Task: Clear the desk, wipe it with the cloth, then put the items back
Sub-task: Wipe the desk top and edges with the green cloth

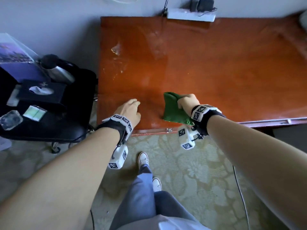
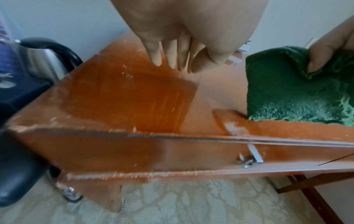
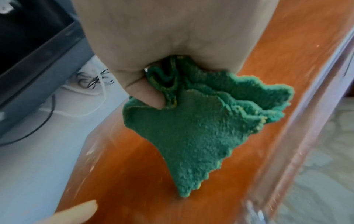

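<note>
- Right hand (image 1: 187,103) grips bunched green cloth (image 1: 172,108), fingers and thumb curled round the gathered edge; seen too in right wrist view (image 3: 145,50), cloth (image 3: 193,128) hanging from the fist, lower tip at or just above the wood, cannot tell which.
- Cloth sits near the front edge of the counter (image 1: 216,63), about 6 o'clock on the top; in the left wrist view the cloth (image 2: 293,91) has its lower edge on the wood.
- Left hand (image 1: 131,110) at 9 o'clock of the cloth, near but apart, holding nothing; fingers relaxed and pointing down over the wood in the left wrist view (image 2: 184,37). Contact with the wood not clear.
- Counter surface shiny with streaks toward 11 o'clock.
- White power strip (image 1: 191,14) at the back edge, 12 o'clock, black adapter on it.
- Black chair (image 1: 49,127) left of the counter carries a steel kettle (image 1: 56,68), a black tissue box (image 1: 41,92), a glass ashtray (image 1: 10,120) and a small white-green pack (image 1: 34,112).
</note>
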Available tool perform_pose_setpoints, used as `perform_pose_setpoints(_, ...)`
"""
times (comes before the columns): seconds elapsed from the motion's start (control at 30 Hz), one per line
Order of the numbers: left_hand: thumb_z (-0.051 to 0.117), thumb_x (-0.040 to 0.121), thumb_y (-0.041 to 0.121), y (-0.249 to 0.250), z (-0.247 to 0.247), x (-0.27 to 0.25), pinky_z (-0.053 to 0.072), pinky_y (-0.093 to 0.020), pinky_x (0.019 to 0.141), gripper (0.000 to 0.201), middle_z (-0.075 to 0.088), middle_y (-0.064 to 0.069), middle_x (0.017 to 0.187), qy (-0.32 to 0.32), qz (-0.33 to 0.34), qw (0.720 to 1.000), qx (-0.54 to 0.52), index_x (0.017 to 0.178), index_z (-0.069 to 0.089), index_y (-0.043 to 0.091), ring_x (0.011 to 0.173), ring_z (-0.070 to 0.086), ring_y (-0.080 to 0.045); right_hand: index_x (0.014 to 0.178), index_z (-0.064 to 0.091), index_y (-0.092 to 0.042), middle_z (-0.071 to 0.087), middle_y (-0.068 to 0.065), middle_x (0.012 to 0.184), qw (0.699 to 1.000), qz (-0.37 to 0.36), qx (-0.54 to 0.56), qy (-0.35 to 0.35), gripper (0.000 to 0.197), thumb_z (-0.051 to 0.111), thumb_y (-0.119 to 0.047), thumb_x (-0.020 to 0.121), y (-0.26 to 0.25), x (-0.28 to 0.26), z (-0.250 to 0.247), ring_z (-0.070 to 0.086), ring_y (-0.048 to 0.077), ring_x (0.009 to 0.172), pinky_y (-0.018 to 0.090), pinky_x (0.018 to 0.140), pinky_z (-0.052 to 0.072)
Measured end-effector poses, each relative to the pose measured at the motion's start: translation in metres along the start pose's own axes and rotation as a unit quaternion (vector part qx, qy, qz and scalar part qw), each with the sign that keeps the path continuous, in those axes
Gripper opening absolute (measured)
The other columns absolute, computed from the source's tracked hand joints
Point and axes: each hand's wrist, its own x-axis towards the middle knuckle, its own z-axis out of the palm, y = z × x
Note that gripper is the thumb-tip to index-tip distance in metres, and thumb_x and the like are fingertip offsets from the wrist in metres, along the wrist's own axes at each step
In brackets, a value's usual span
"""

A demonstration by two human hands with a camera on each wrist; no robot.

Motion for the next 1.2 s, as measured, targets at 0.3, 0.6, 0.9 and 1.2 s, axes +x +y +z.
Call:
perform_pose_setpoints(0.3,0.046,0.096,0.016,0.015,-0.013,0.065,0.050,-0.035,0.097,0.054,0.025,0.008,0.161,-0.048,0.033,0.997,0.047,0.149,0.039,0.019,0.133,0.047,-0.019,0.116,0.070,-0.016,0.066,0.010,0.093,0.995,0.033,0.028,0.086,0.047,0.057,-0.003,0.073,0.000,0.066,-0.051,0.059,0.028,0.084,0.026,0.066,0.045)
perform_pose_setpoints(0.6,0.048,0.095,0.019,0.038,0.002,0.091,0.033,-0.043,0.115,0.062,0.009,-0.001,0.165,-0.018,0.008,0.997,0.076,0.154,0.028,0.020,0.148,0.021,-0.024,0.142,0.044,-0.005,0.039,0.017,0.145,0.925,-0.212,-0.310,0.058,0.059,0.052,-0.013,0.084,0.030,0.050,-0.015,0.037,0.037,0.130,0.041,0.109,0.033)
perform_pose_setpoints(0.9,0.049,0.093,0.023,0.061,0.011,0.096,0.039,-0.044,0.107,0.051,0.027,-0.006,0.159,0.024,-0.051,0.997,0.060,0.143,0.043,0.018,0.145,0.027,-0.028,0.132,0.044,0.002,0.028,0.020,0.153,0.963,-0.134,-0.204,0.111,0.046,0.049,-0.027,0.096,0.039,0.078,-0.012,0.024,0.036,0.143,0.052,0.117,0.016)
perform_pose_setpoints(1.2,0.046,0.097,0.022,0.059,0.019,0.095,0.031,-0.044,0.114,0.056,0.016,-0.003,0.164,0.031,-0.060,0.997,0.049,0.151,0.034,0.022,0.150,0.017,-0.024,0.129,0.056,0.001,0.045,0.018,0.144,0.941,-0.227,-0.232,0.091,0.046,0.047,0.001,0.083,0.018,0.139,-0.072,0.041,0.038,0.132,0.038,0.109,0.036)
